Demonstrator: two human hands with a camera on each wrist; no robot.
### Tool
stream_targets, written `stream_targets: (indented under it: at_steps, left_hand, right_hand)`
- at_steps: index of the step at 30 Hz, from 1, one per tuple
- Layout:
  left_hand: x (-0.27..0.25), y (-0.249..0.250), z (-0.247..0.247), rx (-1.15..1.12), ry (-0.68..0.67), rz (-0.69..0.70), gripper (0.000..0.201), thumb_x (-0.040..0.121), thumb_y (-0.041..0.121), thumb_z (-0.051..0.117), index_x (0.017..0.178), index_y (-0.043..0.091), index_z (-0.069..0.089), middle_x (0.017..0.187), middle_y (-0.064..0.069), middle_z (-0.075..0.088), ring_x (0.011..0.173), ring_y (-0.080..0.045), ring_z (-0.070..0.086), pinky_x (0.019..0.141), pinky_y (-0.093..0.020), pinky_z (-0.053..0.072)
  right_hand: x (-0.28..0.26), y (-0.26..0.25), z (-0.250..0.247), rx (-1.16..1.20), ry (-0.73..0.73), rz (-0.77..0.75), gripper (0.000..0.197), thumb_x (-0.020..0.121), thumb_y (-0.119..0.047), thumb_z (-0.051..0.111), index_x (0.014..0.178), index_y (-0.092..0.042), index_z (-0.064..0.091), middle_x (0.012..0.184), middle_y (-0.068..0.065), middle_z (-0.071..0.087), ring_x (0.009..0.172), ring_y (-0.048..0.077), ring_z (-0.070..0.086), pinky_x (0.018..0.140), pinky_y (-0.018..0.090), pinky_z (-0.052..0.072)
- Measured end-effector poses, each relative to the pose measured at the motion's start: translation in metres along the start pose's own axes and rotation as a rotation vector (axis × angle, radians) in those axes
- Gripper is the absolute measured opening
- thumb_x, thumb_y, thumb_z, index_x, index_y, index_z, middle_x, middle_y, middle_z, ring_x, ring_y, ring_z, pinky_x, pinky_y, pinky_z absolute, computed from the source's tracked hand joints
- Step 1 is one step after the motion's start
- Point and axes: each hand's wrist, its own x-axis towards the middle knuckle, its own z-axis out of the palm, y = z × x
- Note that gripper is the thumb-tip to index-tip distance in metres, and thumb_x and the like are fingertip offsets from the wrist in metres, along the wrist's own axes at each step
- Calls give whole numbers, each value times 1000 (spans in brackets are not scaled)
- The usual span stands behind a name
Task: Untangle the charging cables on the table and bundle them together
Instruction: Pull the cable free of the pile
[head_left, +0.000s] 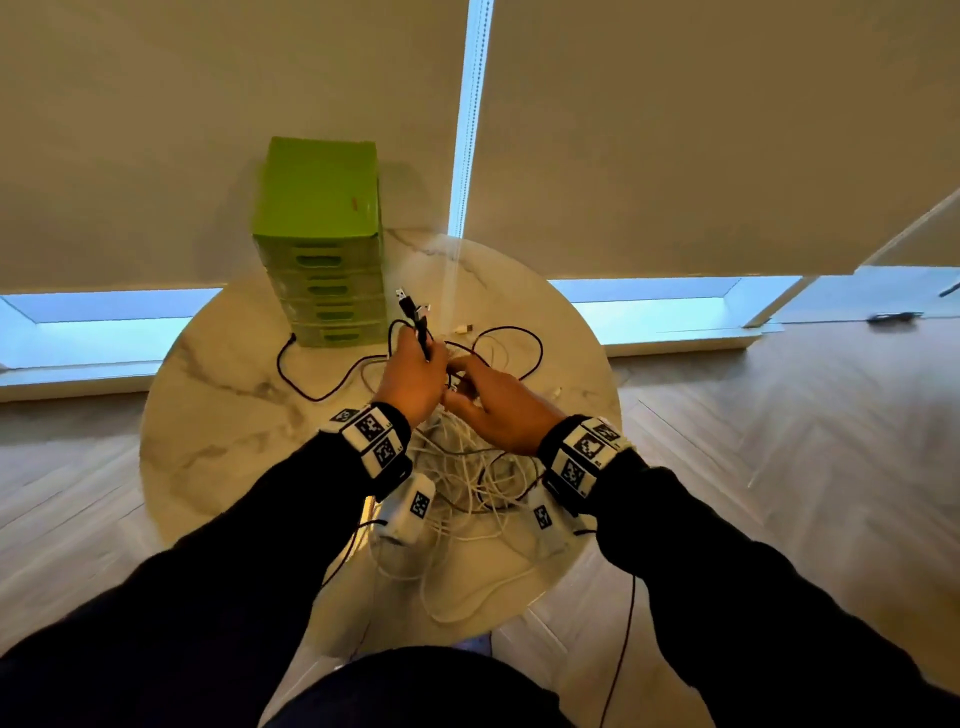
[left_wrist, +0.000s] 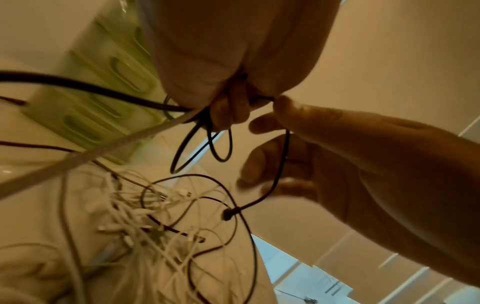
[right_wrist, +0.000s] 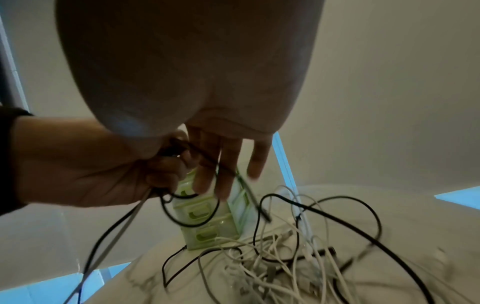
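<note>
Two hands meet over the middle of the round marble bench (head_left: 218, 415): the left hand (head_left: 413, 376) is fisted around a small bunch of cables, with at least two plug ends (head_left: 410, 304) sticking up from it towards 12 o'clock. The right hand (head_left: 493, 408), at its 3 o'clock and touching it, has its fingers (right_wrist: 228, 164) spread and nearly straight while one thin black cable (left_wrist: 281, 162) runs across them. One loose tangle of white and black charging cables (head_left: 467, 483) lies on the bench at 6 o'clock of the hands, too knotted to count, and one green drawer unit (head_left: 322, 244) with four visible drawers stands at 11 o'clock.
</note>
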Motion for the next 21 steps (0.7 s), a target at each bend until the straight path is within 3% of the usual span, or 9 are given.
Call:
stream_targets:
  at_steps: [2,3,5,6,8,10,13,18,21]
  left_hand:
    - [-2,12,17,-59,-55,20,39,105,28,44,141,14,40,109,-1,59,104,-28,62,95,-41,50]
    - [-4,17,25,-80,-76,32,43,105,32,45,145,18,38,109,5,57,103,-24,61,96,-39,49]
    - [-6,24,41,-87,-103,46,47,103,43,46,147,26,36,98,7,56,95,-26,62,86,-37,49]
    - [-7,26,50,-113,-122,43,45,103,46,46,144,30,37,87,5,54,82,-27,62,74,-36,49]
    - [-10,31,65,-296,-175,0,25,105,47,43,123,31,47,70,4,42,53,-15,46,53,-29,40]
    - [-17,42,80,-521,-278,-87,26,106,47,39,92,25,45,67,5,34,46,-8,28,45,-24,28]
    - [-26,52,101,-665,-413,-136,38,108,42,38,76,22,34,60,7,32,44,-6,20,42,-21,21]
    - [-35,55,133,-747,-489,-182,40,108,42,36,74,22,32,57,8,29,47,-7,21,45,-21,22]
    - [-38,55,150,-749,-487,-236,39,109,41,36,74,22,33,56,8,29,47,-7,25,46,-22,26]
  right_hand:
    - [-16,6,-4,104,16,25,31,108,-35,39,125,-12,49,89,-1,61,72,15,54,66,31,41]
    - [-23,11,-8,112,59,43,28,108,-34,36,118,-12,50,83,0,59,68,17,53,62,32,39]
    - [-39,31,-15,86,135,121,28,108,-37,34,111,-14,51,86,6,64,72,25,57,66,37,43]
    - [-49,45,-19,56,149,172,29,108,-37,34,110,-15,52,90,7,67,76,28,59,70,39,46]
    - [-69,77,-28,-14,124,296,29,108,-34,35,109,-13,55,95,9,68,84,32,63,78,42,50]
    - [-95,110,-38,-16,79,517,25,105,-29,38,110,-15,58,93,11,67,85,34,67,81,43,54]
    - [-128,137,-39,2,-54,742,26,96,-27,46,119,-23,56,99,9,68,89,29,68,87,41,56]
    - [-146,116,-20,155,-212,558,34,89,-17,60,123,-24,60,103,6,69,99,24,66,91,35,54]
    - [-143,103,-8,191,-225,431,44,92,-31,68,133,-22,54,116,5,62,101,22,63,91,35,53]
